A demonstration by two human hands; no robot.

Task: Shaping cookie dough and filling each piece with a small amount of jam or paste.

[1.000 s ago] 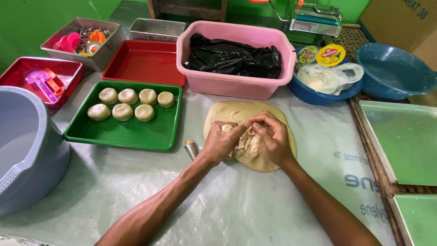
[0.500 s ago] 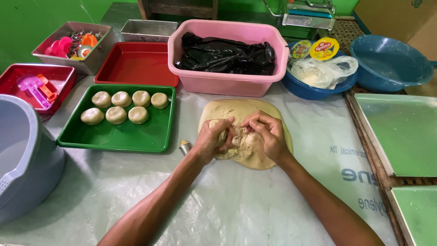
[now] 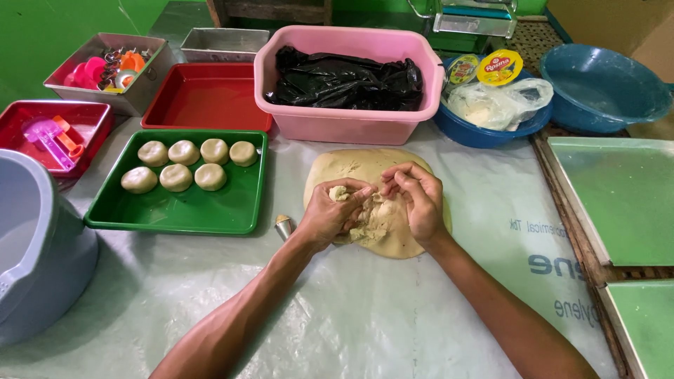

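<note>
While your eyes look down on the plastic-covered table (image 3: pixel 365 316), the far left holds a big grey plastic tub (image 3: pixel 31 260), and behind it a red tray with pink and orange plastic scoops (image 3: pixel 49 133). Further back stands a grey metal tin of coloured cutters (image 3: pixel 112 70), and beside it an empty red plastic tray (image 3: pixel 207 95). Nearer you lies a green rectangular tray (image 3: pixel 182 207) carrying seven round pale dough balls (image 3: pixel 186 163) in two rows. Just right of that tray, a small metal cone-shaped tip (image 3: pixel 283 226) stands on the sheet, close to your left wrist.

Your left hand (image 3: pixel 330 214) rests on the left side of the flat beige slab of dough (image 3: pixel 354 168), its fingers curled together and pinching a small lump of dough (image 3: pixel 341 192). Your right hand (image 3: pixel 420 203) sits just beside it on the same slab, fingers bent and closed on the torn, crumbly dough between the two hands. The slab lies in the middle of the table, directly before a pink plastic basin holding black plastic bags (image 3: pixel 347 84).

To the right, a blue bowl with a clear bag and yellow-lidded tubs (image 3: pixel 491 105) stands next to an empty blue basin (image 3: pixel 604 88). Pale green flat trays (image 3: pixel 621 196) line the right edge.
</note>
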